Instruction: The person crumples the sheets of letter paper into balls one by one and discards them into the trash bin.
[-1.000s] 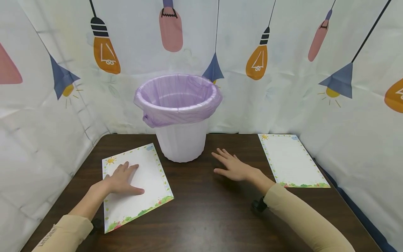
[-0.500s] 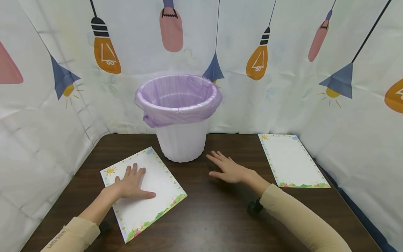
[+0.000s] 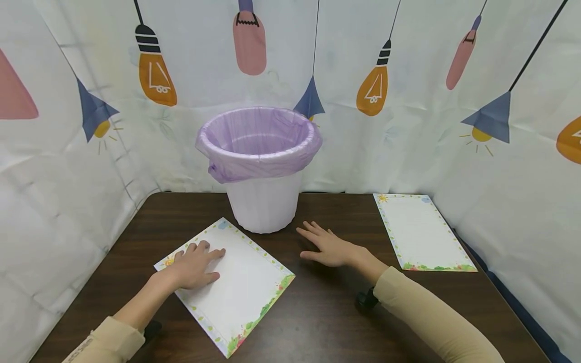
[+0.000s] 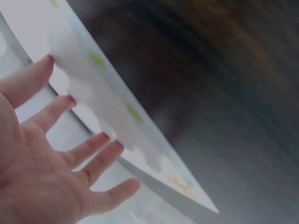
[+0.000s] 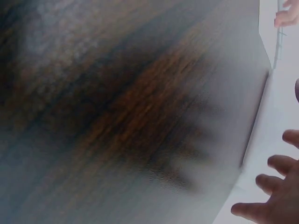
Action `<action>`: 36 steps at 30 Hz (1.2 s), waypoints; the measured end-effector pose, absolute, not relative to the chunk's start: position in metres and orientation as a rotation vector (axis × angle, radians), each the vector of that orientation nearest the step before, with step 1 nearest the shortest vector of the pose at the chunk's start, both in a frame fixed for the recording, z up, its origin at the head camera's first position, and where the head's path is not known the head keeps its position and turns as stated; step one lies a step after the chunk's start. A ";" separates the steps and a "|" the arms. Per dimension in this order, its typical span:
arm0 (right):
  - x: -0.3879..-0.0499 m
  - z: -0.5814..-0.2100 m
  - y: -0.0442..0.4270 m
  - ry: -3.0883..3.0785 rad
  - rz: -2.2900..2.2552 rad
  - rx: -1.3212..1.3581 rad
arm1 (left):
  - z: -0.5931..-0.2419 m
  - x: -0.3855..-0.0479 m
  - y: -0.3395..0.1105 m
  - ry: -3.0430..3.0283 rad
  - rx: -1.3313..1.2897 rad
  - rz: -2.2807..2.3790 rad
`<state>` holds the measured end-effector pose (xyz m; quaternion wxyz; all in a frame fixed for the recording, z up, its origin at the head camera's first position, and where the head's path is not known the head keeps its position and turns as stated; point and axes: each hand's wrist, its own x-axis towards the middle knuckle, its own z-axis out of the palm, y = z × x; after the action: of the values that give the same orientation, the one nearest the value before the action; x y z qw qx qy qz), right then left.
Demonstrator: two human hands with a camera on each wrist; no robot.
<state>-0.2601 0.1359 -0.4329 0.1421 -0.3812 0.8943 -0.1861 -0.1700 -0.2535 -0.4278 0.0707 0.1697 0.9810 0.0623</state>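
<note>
A white sheet with a flowered border lies turned at an angle on the left half of the table. The left hand rests on its left part, fingers spread; in the left wrist view that hand shows its palm side, fingertips at the sheet. To the right of the sheet, the right hand is held low over the table with fingers extended, holding nothing. In the right wrist view its fingers are spread at the right edge.
A white bin with a purple liner stands at the back of the dark wooden table. A second bordered sheet lies at the back right. Behind hangs a white cloth printed with lamps and bulbs.
The sheet under the left hand has turned further, its lower right corner swinging rightward and up. The left hand has moved rightward with it. The right hand has shifted slightly left and down.
</note>
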 end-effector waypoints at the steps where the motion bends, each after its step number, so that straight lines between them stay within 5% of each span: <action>1: -0.260 -0.433 0.136 2.578 -0.543 -1.097 | -0.426 -0.170 -0.253 2.944 0.530 0.191; 13: -0.262 -0.433 0.142 2.500 -0.628 -1.071 | -0.428 -0.167 -0.241 2.792 0.577 0.526; 36: -0.273 -0.438 0.162 2.604 -0.550 -0.979 | -0.433 -0.171 -0.190 2.860 0.693 0.310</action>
<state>-0.2731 0.1624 -0.4379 0.1524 -0.3413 0.9075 -0.1917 -0.1707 -0.1904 -0.4328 0.0913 0.2332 0.9625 0.1044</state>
